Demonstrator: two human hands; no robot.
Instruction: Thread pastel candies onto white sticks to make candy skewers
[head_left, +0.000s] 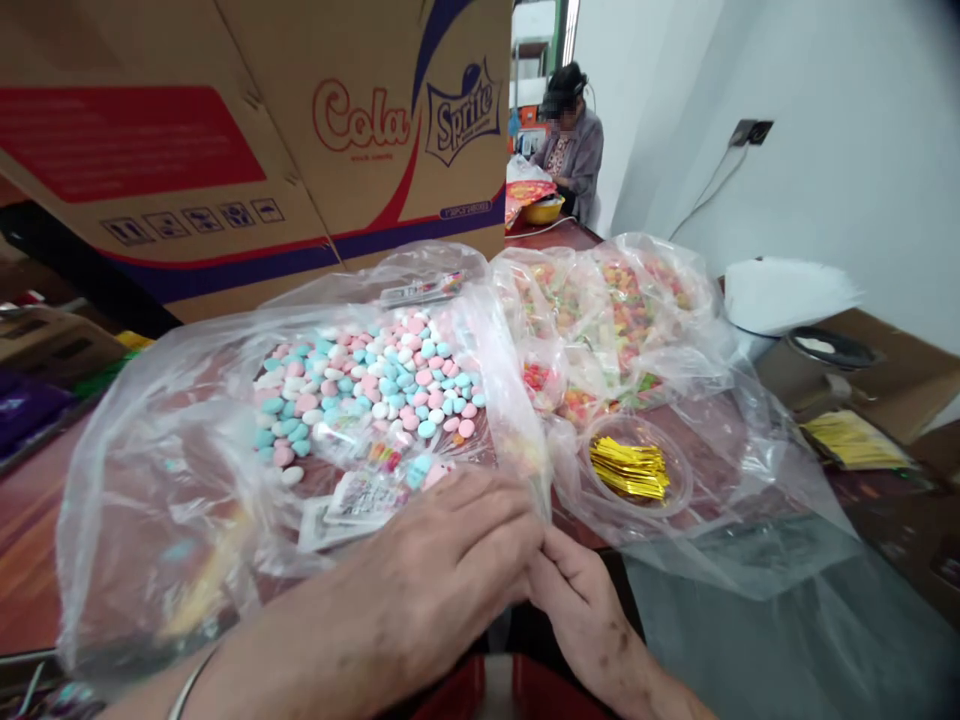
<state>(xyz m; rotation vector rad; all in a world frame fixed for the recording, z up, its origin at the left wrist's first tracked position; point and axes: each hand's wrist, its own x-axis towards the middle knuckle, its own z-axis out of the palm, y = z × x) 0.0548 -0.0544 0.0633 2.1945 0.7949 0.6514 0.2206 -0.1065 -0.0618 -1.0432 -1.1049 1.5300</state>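
My left hand bends over at the wrist with its fingers curled, above the front of a clear plastic bag that lies spread on the table. My right hand meets it from the right, its fingers closed and partly covered. Whatever the two hands grip is hidden behind them. Just past the left knuckles, a few blue and pink candies peek out. Beyond them are many pink, blue and white candies on the plastic. Small printed packets lie left of the hands.
Gold twist ties fill a round clear tub on the right. Behind it sit clear bags of colourful gummy candies. A large cardboard box stands at the back left. Another person sits at the far end.
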